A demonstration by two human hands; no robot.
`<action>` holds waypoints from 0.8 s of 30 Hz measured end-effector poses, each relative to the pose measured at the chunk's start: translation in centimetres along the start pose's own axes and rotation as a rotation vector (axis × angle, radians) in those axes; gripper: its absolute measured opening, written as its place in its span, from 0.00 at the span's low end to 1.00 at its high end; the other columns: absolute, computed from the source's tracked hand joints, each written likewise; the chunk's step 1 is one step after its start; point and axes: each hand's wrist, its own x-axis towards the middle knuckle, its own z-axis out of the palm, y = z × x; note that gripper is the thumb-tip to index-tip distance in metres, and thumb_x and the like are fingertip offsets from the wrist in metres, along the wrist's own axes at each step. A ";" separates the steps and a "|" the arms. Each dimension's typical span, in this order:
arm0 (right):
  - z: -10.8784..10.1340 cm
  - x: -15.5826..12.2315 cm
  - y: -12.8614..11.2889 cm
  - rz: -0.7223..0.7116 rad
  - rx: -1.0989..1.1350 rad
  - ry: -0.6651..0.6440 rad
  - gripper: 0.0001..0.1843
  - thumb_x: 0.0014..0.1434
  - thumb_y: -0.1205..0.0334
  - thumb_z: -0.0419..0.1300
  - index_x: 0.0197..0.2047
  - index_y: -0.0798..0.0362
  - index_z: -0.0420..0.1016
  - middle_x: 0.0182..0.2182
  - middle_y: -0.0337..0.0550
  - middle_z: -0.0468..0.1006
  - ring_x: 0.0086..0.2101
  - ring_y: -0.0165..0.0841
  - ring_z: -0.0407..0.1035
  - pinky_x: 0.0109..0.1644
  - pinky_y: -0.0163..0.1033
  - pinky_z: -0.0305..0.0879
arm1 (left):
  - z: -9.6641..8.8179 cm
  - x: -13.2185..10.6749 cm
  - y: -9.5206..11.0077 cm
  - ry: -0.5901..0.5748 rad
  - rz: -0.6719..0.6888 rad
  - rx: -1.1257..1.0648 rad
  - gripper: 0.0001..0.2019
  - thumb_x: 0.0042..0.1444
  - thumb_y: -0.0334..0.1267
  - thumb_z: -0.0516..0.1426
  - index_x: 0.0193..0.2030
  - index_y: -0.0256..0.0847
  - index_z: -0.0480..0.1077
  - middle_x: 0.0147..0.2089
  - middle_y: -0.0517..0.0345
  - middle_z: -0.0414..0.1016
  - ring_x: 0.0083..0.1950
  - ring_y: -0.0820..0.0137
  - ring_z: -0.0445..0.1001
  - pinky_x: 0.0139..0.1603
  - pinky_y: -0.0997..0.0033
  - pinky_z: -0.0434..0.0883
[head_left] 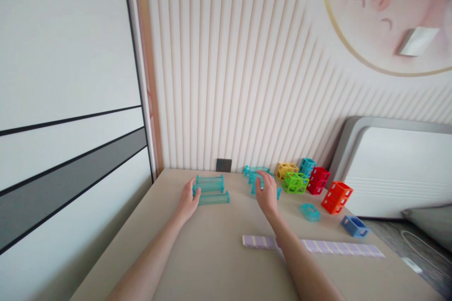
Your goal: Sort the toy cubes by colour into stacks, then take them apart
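Note:
Several translucent teal tubes (213, 199) with flanged ends lie side by side at the left of the table. My left hand (189, 201) is closed at their left ends, thumb and fingers around the end of a middle tube. Farther right, my right hand (267, 194) hovers over or touches a loose group of similar teal pieces (251, 170) near the wall. Its fingers are curved and apart, and nothing shows held in them. The hand covers part of that group.
Right of my right hand stand yellow (286, 169), green (295, 183), red (318, 180), orange (337, 197) and blue (355, 226) open-sided blocks. A teal ring-like piece (310, 212) lies before them. A purple segmented strip (339, 247) passes under my right forearm. The ribbed wall (212, 80) borders the table.

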 end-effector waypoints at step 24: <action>-2.7 -2.0 6.3 0.251 -0.145 -0.348 0.29 0.52 0.61 0.63 0.59 0.54 0.71 0.46 0.51 0.79 0.45 0.43 0.75 0.49 0.43 0.68 | -0.4 -1.0 0.8 -0.109 0.168 0.108 0.18 0.61 0.38 0.53 0.58 0.43 0.65 0.59 0.46 0.68 0.63 0.56 0.68 0.67 0.48 0.64</action>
